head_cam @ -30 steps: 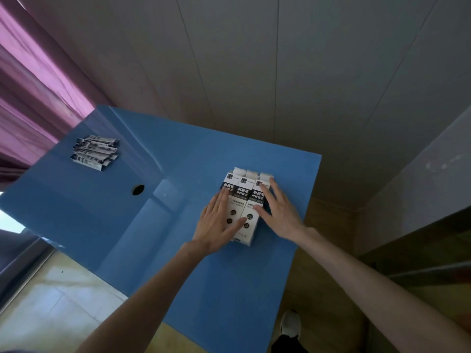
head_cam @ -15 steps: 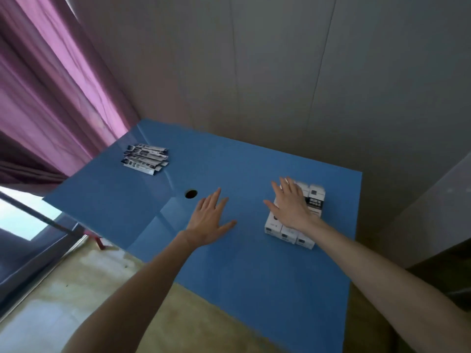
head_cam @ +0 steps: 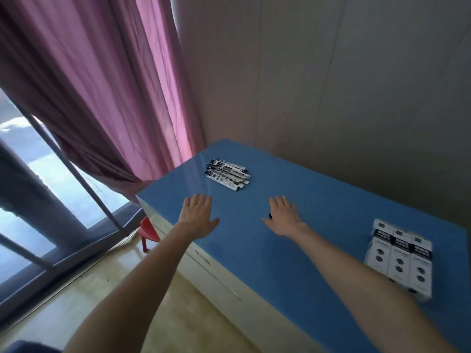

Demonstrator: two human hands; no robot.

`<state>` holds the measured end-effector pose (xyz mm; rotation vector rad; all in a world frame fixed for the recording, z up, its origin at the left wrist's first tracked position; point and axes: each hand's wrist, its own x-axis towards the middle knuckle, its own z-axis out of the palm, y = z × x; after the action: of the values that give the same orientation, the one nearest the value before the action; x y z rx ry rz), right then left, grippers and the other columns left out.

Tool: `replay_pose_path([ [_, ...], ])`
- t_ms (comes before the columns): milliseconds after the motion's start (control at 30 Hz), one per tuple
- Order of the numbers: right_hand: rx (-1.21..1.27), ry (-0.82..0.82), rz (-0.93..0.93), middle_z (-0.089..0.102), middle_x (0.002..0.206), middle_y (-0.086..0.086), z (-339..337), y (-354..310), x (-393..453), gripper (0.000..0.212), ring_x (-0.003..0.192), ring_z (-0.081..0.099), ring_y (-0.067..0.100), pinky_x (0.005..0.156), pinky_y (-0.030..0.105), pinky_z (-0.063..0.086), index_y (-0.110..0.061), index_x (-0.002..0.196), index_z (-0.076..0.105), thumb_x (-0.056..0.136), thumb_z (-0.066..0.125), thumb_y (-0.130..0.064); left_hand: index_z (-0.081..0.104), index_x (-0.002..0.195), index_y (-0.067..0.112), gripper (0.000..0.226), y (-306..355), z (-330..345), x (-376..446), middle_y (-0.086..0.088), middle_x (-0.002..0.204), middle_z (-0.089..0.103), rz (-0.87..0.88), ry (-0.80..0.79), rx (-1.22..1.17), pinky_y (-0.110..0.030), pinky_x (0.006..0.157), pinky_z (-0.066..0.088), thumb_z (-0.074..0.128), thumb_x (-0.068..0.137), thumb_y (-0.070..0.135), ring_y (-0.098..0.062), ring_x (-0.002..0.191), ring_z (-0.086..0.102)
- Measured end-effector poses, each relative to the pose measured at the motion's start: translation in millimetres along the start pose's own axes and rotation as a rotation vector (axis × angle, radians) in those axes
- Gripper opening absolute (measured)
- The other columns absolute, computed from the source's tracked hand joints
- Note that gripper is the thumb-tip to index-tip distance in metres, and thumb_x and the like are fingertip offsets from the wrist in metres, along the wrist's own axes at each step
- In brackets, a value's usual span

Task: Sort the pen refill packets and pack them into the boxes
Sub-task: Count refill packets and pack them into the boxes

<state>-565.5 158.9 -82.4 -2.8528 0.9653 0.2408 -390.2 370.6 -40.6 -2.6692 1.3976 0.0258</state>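
While the packets [head_cam: 227,176] lie in a loose, overlapping heap near the far left corner of the table [head_cam: 318,250], just short of its edge by the curtain [head_cam: 107,85], I judge a careless sweep could slide some off or mix the kinds. My left hand [head_cam: 197,217] and right hand [head_cam: 284,218] both reach forward palm down, fingers straight and holding nothing, short of the heap. Well apart at my right, the three boxes [head_cam: 400,261] sit side by side, touching.
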Motion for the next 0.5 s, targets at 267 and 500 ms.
replay_pose_path([
  [267, -0.001, 0.01, -0.071, 0.018, 0.163, 0.017, 9.9, -69.3, 82.6, 0.088, 0.154, 0.015, 0.037, 0.124, 0.047, 0.022, -0.006, 0.159, 0.013, 0.098, 0.061, -0.045, 0.019, 0.159, 0.013, 0.083, -56.9, 29.1, 49.9, -0.015, 0.166, 0.017, 0.077, -0.08, 0.007, -0.047, 0.125, 0.019, 0.054, 0.097, 0.055, -0.035, 0.152, 0.02],
  [500, -0.028, 0.079, -0.102, 0.028, 0.16, 0.014, 20.6, -89.9, 191.7, 0.089, 0.146, 0.029, 0.034, 0.118, 0.044, 0.033, -0.007, 0.158, 0.018, 0.091, 0.072, -0.029, 0.016, 0.16, 0.014, 0.083, -106.5, 42.7, 144.6, -0.016, 0.169, 0.005, 0.187, -0.154, 0.017, -0.045, 0.126, 0.016, 0.058, 0.097, 0.049, -0.034, 0.154, 0.015],
])
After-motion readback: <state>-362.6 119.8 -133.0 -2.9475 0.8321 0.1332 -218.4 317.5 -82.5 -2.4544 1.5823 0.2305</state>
